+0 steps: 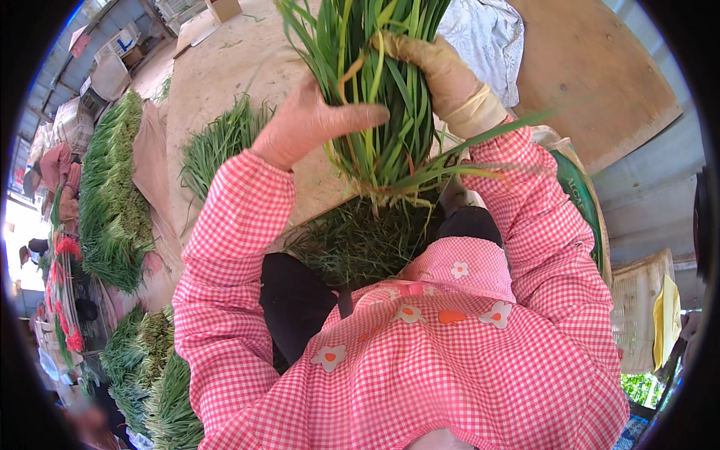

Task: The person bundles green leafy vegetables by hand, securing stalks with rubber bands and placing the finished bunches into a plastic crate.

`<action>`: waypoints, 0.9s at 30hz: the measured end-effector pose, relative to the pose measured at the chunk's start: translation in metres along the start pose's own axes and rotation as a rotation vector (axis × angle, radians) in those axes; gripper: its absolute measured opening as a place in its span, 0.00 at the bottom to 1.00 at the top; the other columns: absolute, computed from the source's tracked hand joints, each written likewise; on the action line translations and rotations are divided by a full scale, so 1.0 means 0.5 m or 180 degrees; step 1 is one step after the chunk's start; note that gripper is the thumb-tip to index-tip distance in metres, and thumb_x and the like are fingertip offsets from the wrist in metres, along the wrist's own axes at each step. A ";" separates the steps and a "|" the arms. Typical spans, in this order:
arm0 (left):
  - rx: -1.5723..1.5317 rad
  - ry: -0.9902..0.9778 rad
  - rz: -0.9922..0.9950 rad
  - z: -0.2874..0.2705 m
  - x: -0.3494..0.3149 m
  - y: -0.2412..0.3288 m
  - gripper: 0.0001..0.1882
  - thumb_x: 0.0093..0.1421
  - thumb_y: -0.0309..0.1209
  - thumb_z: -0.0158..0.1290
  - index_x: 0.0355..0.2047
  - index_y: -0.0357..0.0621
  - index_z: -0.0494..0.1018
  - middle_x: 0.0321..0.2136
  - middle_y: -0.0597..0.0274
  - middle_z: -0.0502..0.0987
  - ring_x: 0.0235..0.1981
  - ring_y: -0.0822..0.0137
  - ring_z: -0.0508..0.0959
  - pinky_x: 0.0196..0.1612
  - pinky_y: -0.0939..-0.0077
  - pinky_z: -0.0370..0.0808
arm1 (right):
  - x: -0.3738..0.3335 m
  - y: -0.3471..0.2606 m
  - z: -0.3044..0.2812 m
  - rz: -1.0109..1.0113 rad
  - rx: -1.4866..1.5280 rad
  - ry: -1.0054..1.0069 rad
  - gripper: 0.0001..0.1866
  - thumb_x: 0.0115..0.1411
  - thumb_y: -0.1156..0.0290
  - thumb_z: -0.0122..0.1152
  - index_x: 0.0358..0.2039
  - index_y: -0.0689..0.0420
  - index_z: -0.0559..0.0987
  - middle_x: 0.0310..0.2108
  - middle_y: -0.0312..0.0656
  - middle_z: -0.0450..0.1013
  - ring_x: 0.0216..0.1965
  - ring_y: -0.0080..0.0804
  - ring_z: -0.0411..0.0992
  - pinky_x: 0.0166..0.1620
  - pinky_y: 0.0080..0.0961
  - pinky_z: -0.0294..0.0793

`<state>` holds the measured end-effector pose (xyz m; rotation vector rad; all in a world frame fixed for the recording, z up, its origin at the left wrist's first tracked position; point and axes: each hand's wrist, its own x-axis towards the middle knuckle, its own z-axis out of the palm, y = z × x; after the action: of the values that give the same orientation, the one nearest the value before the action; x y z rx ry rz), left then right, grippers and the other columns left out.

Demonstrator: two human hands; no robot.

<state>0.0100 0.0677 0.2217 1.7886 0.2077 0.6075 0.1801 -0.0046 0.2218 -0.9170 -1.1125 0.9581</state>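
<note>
A thick bunch of long, flat green chive leaves (397, 112) is held up in front of me over the board's near edge, some leaves yellowed. Its pale root end points down toward my lap. My left hand (307, 124) is closed round its left side, the thumb lying across the front. On the right, my right hand (442, 71), in a stained, pale glove, curls its fingers over the leaves. A few loose leaves stick out toward my right forearm. Beneath the bunch, between my knees, lies a heap of fallen leaves (367, 240).
Left of the bunch, a smaller pile of chives (225, 142) rests on the board (202, 82). Stacked bundles (120, 187) line the far left, with more bundles (154, 375) nearer. A pale cloth (484, 45), brown sheet (592, 75) and green sack (577, 199) are at right. People (64, 172) sit at left.
</note>
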 end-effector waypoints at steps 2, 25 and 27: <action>0.0313 0.0066 0.0342 -0.016 0.032 -0.012 0.40 0.40 0.42 0.65 0.49 0.36 0.62 0.43 0.57 0.70 0.44 0.66 0.70 0.49 0.73 0.66 | 0.017 -0.008 0.006 -0.0365 -0.0196 -0.0005 0.14 0.54 0.66 0.57 0.38 0.59 0.74 0.32 0.35 0.74 0.31 0.21 0.72 0.36 0.18 0.72; 0.2478 0.1052 -0.1288 0.082 -0.040 -0.340 0.64 0.34 0.41 0.66 0.60 0.41 0.31 0.56 0.39 0.50 0.53 0.45 0.61 0.54 0.58 0.63 | 0.098 0.096 -0.069 -0.0308 -0.0422 0.0703 0.10 0.52 0.72 0.59 0.34 0.61 0.75 0.28 0.35 0.72 0.27 0.20 0.70 0.29 0.16 0.71; 0.2371 0.1131 -0.1642 0.105 -0.074 -0.356 0.60 0.35 0.40 0.65 0.59 0.39 0.34 0.52 0.38 0.56 0.50 0.45 0.64 0.51 0.59 0.65 | 0.097 0.098 -0.085 -0.0343 -0.0198 0.0763 0.09 0.53 0.72 0.58 0.34 0.62 0.74 0.28 0.36 0.72 0.26 0.22 0.71 0.28 0.17 0.72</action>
<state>0.0344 0.0620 0.0343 2.1846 1.2296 0.4929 0.2221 0.0522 0.1818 -0.9845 -0.9808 0.7086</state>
